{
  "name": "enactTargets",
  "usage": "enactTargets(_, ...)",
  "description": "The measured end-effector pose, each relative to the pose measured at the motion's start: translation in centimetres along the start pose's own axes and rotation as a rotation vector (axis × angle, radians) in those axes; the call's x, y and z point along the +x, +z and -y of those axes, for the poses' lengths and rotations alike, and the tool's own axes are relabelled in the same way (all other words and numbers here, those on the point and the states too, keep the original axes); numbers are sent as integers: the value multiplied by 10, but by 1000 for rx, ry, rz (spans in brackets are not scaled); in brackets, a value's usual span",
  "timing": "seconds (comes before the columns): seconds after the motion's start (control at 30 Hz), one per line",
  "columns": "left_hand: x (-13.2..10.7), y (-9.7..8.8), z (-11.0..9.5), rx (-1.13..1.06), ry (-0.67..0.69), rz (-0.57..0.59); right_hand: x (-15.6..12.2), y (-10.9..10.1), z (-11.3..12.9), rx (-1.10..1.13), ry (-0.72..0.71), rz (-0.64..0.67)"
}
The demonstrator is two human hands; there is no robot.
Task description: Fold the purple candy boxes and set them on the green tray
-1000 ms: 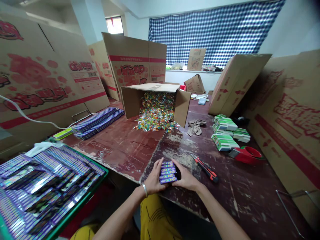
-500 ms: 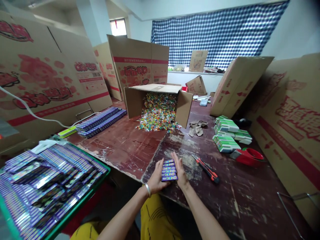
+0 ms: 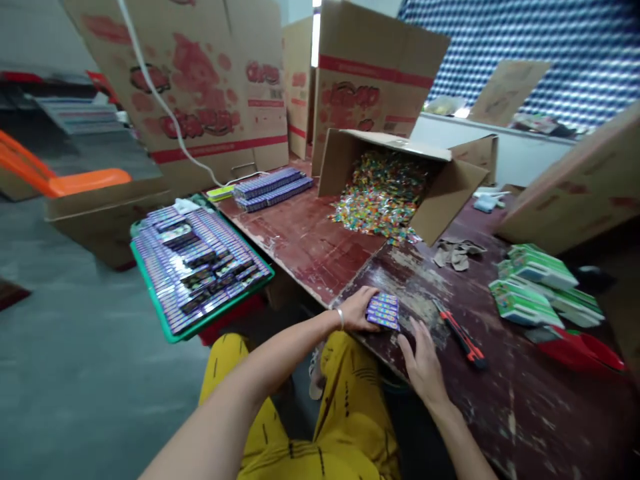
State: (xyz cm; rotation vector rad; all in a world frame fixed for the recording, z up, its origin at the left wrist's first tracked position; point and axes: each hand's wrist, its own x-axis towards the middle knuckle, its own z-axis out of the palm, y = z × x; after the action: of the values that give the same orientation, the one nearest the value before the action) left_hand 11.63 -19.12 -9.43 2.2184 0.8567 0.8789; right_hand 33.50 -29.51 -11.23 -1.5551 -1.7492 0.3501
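My left hand (image 3: 356, 310) grips a small stack of purple packets (image 3: 383, 311) at the near edge of the worn red-brown table (image 3: 310, 240). My right hand (image 3: 424, 359) lies just right of the stack, fingers spread flat on the tabletop, holding nothing. A green tray (image 3: 200, 327) filled with several rows of the same purple packets stands to my left, beside the table. More purple packets (image 3: 273, 188) are lined up on the table's far left part.
An open cardboard box (image 3: 400, 167) on its side spills colourful sweets (image 3: 380, 200). A red-handled utility knife (image 3: 460, 333) lies right of my hands. Green-white packs (image 3: 540, 287) and a red tape dispenser (image 3: 580, 347) sit right. Big cartons stand around; an orange chair (image 3: 60, 180) is far left.
My head has turned left, so the tray now sits mid-frame. My right hand has let go of the stack and rests flat; the left hand alone holds the packets.
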Motion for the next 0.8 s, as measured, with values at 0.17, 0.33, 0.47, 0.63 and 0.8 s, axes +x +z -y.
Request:
enactTargets(0.17,-4,3,1,13,22,-26,-34,5,-12,-384,-274,33)
enactTargets(0.33,-4,3,1,12,28,-23,-31,10,-1,-462,-264,64)
enactTargets(0.47,-4,2,0,11,40,-14,-29,7,5,-454,-223,98)
enactTargets(0.63,-3,2,-1,21,47,8,-28,3,9,-412,-180,125)
enactTargets(0.8,0,4,-2,48,32,17,-28,2,10,-411,-153,115)
